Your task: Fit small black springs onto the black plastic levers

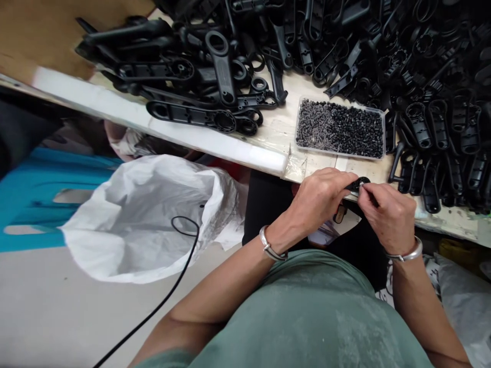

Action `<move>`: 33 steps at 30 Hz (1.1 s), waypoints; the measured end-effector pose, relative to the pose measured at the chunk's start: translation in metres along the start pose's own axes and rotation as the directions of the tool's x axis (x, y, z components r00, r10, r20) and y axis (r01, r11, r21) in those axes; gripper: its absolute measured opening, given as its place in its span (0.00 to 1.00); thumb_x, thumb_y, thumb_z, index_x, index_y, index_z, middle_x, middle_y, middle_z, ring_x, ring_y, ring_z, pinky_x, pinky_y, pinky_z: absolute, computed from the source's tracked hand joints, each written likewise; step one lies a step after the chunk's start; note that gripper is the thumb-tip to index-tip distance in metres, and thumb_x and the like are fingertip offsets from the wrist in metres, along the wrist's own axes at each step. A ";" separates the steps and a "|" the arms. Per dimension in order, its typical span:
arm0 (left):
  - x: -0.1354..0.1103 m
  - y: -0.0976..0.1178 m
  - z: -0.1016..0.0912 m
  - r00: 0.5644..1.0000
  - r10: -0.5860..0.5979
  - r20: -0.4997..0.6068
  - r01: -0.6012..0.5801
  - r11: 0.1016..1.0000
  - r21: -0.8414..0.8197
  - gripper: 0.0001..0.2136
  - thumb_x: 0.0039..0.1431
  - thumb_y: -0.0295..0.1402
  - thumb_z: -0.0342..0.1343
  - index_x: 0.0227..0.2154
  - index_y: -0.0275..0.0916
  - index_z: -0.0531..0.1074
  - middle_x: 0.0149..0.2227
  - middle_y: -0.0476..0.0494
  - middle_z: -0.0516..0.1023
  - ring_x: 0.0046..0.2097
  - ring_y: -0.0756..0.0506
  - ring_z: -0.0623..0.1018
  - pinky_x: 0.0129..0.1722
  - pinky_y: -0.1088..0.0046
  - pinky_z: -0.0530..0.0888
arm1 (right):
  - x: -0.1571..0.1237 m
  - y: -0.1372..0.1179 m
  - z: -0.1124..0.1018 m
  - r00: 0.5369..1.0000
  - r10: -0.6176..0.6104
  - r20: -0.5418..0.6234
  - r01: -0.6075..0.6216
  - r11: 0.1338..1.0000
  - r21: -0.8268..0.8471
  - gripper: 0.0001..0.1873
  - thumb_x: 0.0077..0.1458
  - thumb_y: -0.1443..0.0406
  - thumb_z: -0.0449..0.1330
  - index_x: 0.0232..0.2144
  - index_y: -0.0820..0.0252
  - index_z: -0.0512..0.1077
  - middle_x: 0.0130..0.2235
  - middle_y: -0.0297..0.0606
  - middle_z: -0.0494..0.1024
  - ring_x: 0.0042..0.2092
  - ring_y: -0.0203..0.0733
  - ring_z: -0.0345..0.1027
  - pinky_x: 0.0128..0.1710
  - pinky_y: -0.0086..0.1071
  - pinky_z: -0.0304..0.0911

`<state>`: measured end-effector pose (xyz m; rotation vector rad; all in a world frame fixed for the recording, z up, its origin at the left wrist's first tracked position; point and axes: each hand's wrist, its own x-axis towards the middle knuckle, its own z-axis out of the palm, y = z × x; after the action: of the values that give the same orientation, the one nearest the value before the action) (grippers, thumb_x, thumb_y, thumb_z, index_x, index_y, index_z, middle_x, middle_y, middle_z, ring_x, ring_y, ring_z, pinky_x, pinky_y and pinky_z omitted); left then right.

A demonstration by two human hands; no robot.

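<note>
My left hand and my right hand meet at the near edge of the worktable, both closed around one small black plastic part. Only the part's ringed end shows between my fingertips. My right fingers pinch at its top; whether they also hold a tiny piece I cannot tell. Just beyond my hands stands a clear shallow tray filled with small black pieces. Each wrist carries a metal bangle.
Heaps of long black plastic arms with ring ends cover the table's back and right side. A large white sack gapes open on the floor at left, with a black cable across it. A blue stool stands far left.
</note>
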<state>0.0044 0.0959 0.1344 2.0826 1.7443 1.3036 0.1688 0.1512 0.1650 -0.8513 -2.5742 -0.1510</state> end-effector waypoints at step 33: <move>-0.005 -0.005 0.010 0.997 -0.049 -0.063 0.038 0.987 -0.157 0.10 0.61 0.20 0.52 0.43 0.36 0.73 0.34 0.47 0.80 0.38 0.49 0.77 0.40 0.73 0.75 | 0.047 -0.035 -0.021 0.895 0.112 0.432 0.063 0.927 -0.370 0.06 0.51 0.74 0.61 0.24 0.62 0.73 0.19 0.43 0.72 0.22 0.45 0.67 0.22 0.34 0.48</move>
<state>0.0074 0.0974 0.1232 1.9268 1.6446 1.4625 0.1218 0.1443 0.2045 -1.1730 -3.0169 -0.5115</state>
